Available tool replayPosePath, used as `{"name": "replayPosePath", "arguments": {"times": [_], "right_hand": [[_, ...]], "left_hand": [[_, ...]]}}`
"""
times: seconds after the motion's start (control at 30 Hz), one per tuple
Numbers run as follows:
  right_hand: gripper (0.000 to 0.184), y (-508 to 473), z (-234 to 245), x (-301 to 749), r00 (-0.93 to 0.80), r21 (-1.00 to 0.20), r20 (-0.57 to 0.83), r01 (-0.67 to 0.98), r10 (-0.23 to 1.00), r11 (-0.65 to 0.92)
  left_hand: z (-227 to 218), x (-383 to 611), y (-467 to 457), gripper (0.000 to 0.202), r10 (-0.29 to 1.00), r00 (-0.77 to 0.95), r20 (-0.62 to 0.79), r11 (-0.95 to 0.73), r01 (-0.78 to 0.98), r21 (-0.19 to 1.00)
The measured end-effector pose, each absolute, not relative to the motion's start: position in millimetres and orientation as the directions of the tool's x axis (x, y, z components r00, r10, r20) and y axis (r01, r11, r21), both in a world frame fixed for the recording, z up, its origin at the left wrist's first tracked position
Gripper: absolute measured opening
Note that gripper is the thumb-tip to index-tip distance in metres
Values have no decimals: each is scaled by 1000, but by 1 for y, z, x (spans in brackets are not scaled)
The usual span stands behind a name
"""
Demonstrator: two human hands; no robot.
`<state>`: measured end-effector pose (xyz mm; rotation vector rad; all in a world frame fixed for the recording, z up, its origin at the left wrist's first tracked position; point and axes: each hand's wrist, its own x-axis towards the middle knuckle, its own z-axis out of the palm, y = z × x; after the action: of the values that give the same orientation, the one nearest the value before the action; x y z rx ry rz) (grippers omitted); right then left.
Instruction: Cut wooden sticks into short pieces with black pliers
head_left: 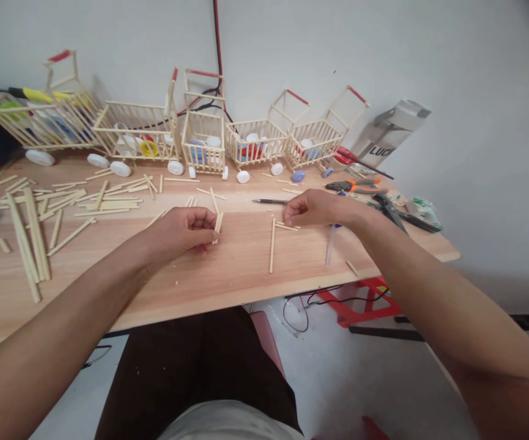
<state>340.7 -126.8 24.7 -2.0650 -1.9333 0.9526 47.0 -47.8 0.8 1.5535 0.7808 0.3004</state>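
Our left hand (193,229) pinches a few short sticks (219,223) between thumb and fingers. Our right hand (312,208) has its fingertips drawn close at small pieces (288,227) near a longer stick (272,247) on the table (241,269); we cannot tell whether it grips one. These look barely assembled, while behind, five stick carts (207,162) seem complete. Loose sticks (37,235) lie leftward.

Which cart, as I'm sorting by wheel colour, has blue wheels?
The rightmost cart, nearest the carton: its visible wheels are blue, while the other four carts show white ones.
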Motion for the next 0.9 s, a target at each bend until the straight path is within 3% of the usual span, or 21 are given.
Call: {"name": "replayPosePath", "arguments": {"times": [0.17, 0.4, 0.6, 0.9], "right_hand": [[15, -140, 42, 339, -3, -632, -247, 759, 969, -159], [28, -124, 42, 252, 33, -928, -30, 370, 999, -40], [28, -87, 25, 186, 68, -956, 128, 273, 989, 105], [27, -64, 13, 162, -7, -981, 60, 183, 998, 61]], "left_hand": [[-2, 47, -47, 14, 642, 729, -239, 77, 249, 966], [12, 41, -46, 22, 651, 746, -140, 128, 74, 989], [28, 15, -30, 26, 773, 631, -59, 75, 2, 997], [17, -9, -14, 27, 802, 589, -99, 70, 72, 995]]}}
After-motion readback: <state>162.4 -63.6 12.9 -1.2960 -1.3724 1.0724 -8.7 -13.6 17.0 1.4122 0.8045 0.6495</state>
